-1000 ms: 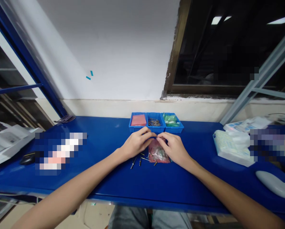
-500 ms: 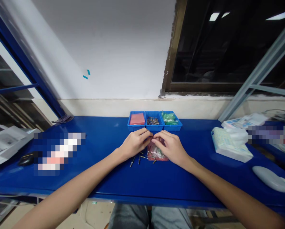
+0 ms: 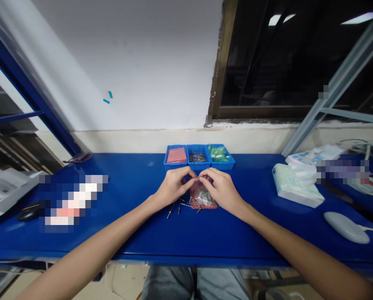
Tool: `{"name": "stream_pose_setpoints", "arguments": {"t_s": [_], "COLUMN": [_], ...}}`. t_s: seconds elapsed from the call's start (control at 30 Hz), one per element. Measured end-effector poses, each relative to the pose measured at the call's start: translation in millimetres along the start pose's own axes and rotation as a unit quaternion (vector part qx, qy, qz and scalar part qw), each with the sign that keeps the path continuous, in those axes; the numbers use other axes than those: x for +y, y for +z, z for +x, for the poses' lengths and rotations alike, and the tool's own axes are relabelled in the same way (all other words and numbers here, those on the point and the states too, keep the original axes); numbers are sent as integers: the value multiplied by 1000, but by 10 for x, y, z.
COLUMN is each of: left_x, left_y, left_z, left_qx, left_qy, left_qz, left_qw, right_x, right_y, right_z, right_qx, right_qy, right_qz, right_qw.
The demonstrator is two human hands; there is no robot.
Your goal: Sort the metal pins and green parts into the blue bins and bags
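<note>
A small clear and reddish plastic bag (image 3: 204,199) lies on the blue table, with something pale green and whitish showing through it. At its far edge, my left hand (image 3: 176,183) is closed in a pinch, thumb against fingers. My right hand (image 3: 218,185) pinches the same edge from the other side, the fingertips of both hands nearly meeting. The bag's edge is mostly hidden by my fingers. Several metal blind rivets (image 3: 170,212) with thin pins lie loose beside and partly over the bag's left side.
Behind my hands stand three blue bins: one with red plastic bags (image 3: 176,155), one with metal rivets (image 3: 197,157), one with green packets (image 3: 218,153). A tissue pack (image 3: 295,185) and a white mouse (image 3: 345,227) lie right, a black mouse (image 3: 29,211) left.
The view has shifted slightly, moving the scene a little left. My left thumb and fingers have changed their pinch, with a wider gap showing inside it. The bag and rivets stay put.
</note>
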State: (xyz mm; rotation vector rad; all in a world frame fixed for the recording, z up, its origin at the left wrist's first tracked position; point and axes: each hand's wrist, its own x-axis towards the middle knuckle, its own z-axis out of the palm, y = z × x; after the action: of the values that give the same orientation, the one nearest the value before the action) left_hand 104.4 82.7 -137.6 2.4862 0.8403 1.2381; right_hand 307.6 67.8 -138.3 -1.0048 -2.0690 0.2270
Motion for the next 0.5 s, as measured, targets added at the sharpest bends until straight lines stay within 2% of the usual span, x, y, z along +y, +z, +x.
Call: {"name": "stream_pose_setpoints", "arguments": {"t_s": [0.13,0.27,0.5], "left_x": [-29,-55,-58], "left_y": [0,9,-9], "left_z": [-19,-28,15], "left_qx": [-24,-16,15], "left_qy": [52,79,38], "left_qz": [98,144,138], "left_qw": [994,986,990], "right_x": [-40,-64,-19], "right_y": [-10,-18,-1], "right_z": [4,0,3], "right_qx": [2,10,-2], "right_qy": [-2,6,29], "right_qz": [3,4,-7], "right_qw": [1000,1000,1000]}}
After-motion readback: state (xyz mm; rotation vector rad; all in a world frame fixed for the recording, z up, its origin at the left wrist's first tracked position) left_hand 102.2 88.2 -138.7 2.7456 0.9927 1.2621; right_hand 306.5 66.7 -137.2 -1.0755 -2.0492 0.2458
